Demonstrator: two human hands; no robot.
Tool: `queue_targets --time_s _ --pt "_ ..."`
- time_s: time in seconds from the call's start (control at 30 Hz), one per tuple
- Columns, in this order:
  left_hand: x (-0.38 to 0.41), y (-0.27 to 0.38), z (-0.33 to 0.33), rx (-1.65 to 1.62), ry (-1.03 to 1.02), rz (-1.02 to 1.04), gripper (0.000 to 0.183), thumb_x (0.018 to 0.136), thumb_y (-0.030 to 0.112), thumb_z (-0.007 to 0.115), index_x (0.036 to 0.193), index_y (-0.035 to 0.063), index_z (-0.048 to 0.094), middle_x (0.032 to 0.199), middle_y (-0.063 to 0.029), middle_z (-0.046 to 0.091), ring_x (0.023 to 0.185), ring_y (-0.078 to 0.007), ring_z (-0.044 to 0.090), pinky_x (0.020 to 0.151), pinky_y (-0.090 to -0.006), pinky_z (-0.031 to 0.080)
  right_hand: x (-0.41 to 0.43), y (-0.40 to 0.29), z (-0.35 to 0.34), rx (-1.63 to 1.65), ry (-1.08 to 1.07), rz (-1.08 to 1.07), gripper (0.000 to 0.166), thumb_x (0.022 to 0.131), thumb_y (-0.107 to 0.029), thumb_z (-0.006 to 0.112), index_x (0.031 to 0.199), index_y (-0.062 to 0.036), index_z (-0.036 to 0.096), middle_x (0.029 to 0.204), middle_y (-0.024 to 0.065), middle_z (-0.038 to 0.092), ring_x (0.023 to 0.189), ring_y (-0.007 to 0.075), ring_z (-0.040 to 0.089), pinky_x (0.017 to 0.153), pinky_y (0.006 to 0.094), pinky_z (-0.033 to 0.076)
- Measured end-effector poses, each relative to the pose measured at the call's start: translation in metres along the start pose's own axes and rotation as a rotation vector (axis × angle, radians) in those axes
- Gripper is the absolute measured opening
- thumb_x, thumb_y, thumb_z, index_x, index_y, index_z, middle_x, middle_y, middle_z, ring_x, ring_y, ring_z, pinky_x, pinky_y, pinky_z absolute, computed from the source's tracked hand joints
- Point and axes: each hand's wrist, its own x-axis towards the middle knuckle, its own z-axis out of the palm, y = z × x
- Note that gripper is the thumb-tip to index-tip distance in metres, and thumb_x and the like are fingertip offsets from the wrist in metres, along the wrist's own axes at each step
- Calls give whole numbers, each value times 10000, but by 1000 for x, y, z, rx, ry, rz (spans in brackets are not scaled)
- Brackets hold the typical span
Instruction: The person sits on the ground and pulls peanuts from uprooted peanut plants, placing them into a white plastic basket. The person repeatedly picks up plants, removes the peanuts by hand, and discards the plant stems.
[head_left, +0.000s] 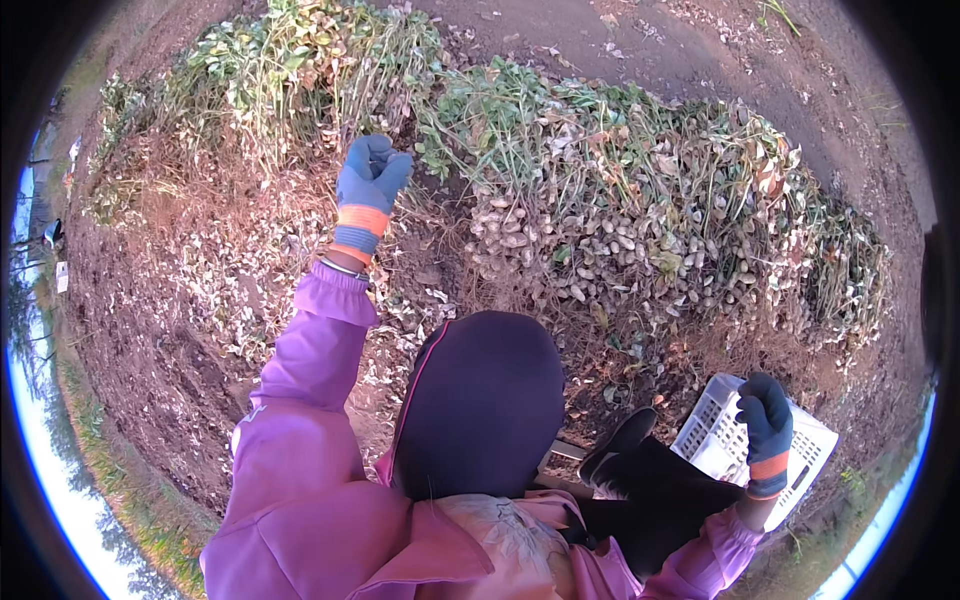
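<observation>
My left hand (375, 169), in a blue-grey glove with an orange-striped cuff, has its fingers curled beside the uprooted peanut plants (300, 105). Whether anything is between those fingers is hidden. To its right, clusters of pale peanut pods (502, 232) hang from the roots of more plants, whose leafy tops point away from me. At the lower right my right hand (765, 424), in a matching glove, is bent over a white plastic crate (814, 442) with slotted walls. Its fingers are curled too, and their grip is hidden. The crate sits tilted in the view and its contents are barely visible.
Dry leaves and fine roots (247, 300) cover the brown soil. A dark shoe (626, 442) and a black trouser leg (645, 487) are left of the crate. A dark, rounded cloth-covered shape (480, 405) with pink piping blocks the middle. Grass (127, 517) borders the lower left.
</observation>
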Motion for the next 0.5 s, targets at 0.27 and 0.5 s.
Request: queue_targets --time_s 0.27,0.5 --pt "-62 135 83 -156 -507 44 229 865 54 635 1085 6 593 839 -36 627 712 -97 584 621 -235 484 -23 -30 59 -14 -85 -247 271 832 -47 603 1094 19 593 911 64 612 774 128 562 706 264 465" --pt "-82 230 169 -105 -872 146 204 878 98 646 1066 20 652 814 -24 631 696 -85 585 640 -234 498 -67 -19 76 -95 -166 -485 351 838 -121 631 1164 -17 557 943 181 585 805 345 605 721 403 491"
